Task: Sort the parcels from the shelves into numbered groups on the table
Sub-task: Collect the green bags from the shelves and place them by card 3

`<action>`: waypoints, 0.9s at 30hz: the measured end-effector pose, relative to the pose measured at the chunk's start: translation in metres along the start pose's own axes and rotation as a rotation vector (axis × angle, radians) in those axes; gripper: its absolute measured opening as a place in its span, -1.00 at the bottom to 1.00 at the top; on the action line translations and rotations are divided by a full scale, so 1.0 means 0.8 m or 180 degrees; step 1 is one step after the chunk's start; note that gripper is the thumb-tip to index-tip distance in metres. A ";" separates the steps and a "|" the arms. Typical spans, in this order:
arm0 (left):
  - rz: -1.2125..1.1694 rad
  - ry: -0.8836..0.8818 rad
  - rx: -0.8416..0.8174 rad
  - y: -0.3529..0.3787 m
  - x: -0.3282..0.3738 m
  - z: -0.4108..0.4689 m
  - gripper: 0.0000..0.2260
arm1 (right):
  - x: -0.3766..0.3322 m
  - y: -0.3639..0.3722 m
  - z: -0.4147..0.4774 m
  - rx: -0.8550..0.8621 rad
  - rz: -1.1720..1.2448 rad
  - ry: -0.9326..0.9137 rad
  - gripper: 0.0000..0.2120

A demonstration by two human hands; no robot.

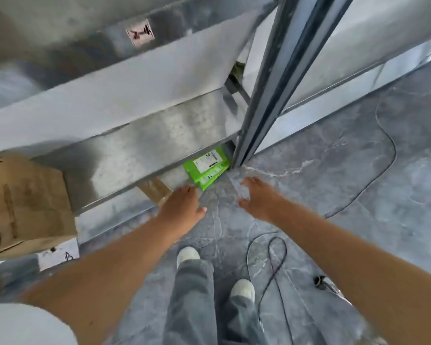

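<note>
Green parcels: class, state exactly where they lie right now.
In the head view, the green parcels sit near centre-frame, tucked low under the grey shelf, just left of the upright post and just beyond the left hand.

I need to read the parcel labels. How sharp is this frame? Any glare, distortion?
Head view: motion blur smears the green parcels, labels unreadable; left hand and right hand soft-edged; wide-angle lens slants the shelf upright; only soft sheen on metal shelf.

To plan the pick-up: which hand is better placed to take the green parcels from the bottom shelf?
Probably left. The left hand, open, reaches almost to the near corner of the green parcels. The right hand, also open, is over the floor, farther off, near the shelf post.
</note>
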State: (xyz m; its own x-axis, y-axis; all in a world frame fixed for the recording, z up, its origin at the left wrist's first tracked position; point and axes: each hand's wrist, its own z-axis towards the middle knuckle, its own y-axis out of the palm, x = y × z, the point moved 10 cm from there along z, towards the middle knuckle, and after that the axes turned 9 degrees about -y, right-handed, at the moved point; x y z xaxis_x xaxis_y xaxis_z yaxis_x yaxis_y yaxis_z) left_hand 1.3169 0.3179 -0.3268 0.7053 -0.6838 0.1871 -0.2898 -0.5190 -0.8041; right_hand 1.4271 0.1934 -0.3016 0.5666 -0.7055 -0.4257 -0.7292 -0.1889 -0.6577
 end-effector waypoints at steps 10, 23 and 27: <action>-0.0056 -0.0002 -0.0172 0.105 -0.052 0.123 -0.53 | 0.037 0.093 0.147 -0.0033 0.0440 0.0230 -0.52; -0.0145 -0.0489 0.0041 0.201 -0.113 0.303 -0.50 | 0.107 0.166 0.322 0.0100 0.0594 0.0293 -0.58; -0.0246 -0.0453 0.0220 0.222 -0.117 0.381 -0.49 | 0.140 0.212 0.376 0.0094 0.0680 0.0299 -0.52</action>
State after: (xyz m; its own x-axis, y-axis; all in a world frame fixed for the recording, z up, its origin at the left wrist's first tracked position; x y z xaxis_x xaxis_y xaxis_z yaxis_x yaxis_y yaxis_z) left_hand 1.3967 0.4458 -0.6593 0.8096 -0.5611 0.1720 -0.1895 -0.5273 -0.8283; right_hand 1.4825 0.2879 -0.6476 0.3613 -0.7881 -0.4984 -0.8164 -0.0092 -0.5774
